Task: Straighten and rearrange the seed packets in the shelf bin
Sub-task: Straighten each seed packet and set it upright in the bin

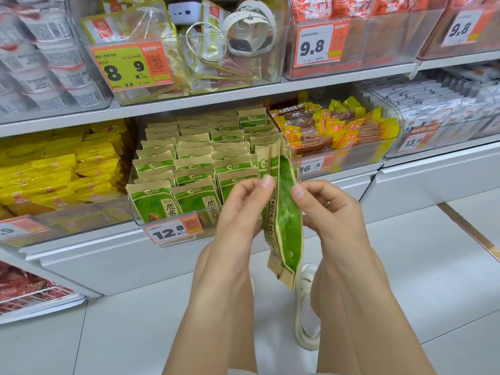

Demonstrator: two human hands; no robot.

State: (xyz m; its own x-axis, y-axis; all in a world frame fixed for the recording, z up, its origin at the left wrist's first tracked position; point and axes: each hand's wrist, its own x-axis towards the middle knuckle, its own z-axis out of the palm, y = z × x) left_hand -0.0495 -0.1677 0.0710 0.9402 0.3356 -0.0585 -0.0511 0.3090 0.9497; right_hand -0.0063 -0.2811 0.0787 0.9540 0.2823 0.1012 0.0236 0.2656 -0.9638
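Note:
A clear shelf bin (138, 216) holds several rows of upright green-and-tan seed packets (194, 163). In front of the bin I hold a small stack of the same packets (284, 212) edge-on and upright, out of the bin. My left hand (240, 209) grips the stack from the left with curled fingers. My right hand (330, 209) pinches it from the right, thumb near the upper edge. The bin's right front column, behind the held stack, is partly hidden.
A 12.8 price tag (173, 230) hangs on the bin's front. Yellow packets (59, 174) fill the bin to the left, yellow-and-red snack sticks (332, 128) the bin to the right. The shelf above (189, 100) carries more bins. My shoe (305, 309) stands on the white floor.

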